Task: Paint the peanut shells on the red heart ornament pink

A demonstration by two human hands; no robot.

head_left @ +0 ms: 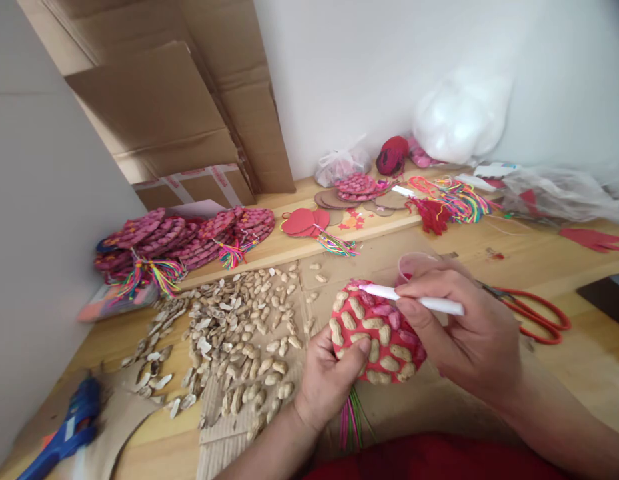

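Note:
My left hand [325, 383] grips a red disc [368, 337] by its lower left edge, thumb on top. Peanut shells cover the disc's face, some tinted pink along the upper right and the rest plain tan. Green and pink cords [352, 420] hang from its lower edge. In my right hand [469, 327] is a white marker or paint pen [414, 298], pinched between thumb and fingers. Its pink tip touches a shell at the disc's top edge. Just behind my right hand stands a clear plastic cup [415, 265] with something pink or red inside.
Loose peanut shells [249, 333] spread over cardboard at left. A blue glue gun [74, 427] lies front left. Orange-handled scissors [539, 313] rest at right. Finished pink discs [189, 237], red discs [306, 222] and tasselled cords [459, 200] line the back, before a white plastic bag [464, 117].

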